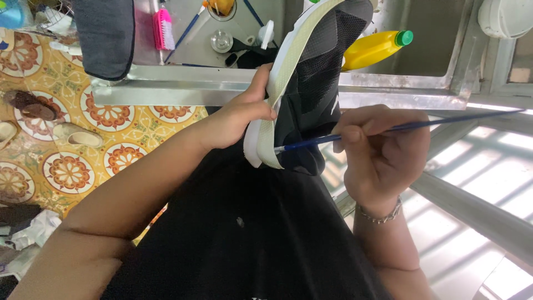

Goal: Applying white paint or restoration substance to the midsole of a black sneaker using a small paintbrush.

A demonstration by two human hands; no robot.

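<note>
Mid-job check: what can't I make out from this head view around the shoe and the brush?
- Brush tip: hidden where it meets the shoe sole edge, too small to tell if it is loaded.
- Shoe toe: cut off by the top edge.
- Left hand fingers: hidden behind the sole; only the thumb shows.
- Right hand fingertips: curled out of sight around the brush.
- Yellow bottle: partly hidden behind the shoe.

We see a shiny metal table (pixel 183 89). On it lie a pink brush (pixel 163 29) and a yellow bottle (pixel 373 49).
</note>
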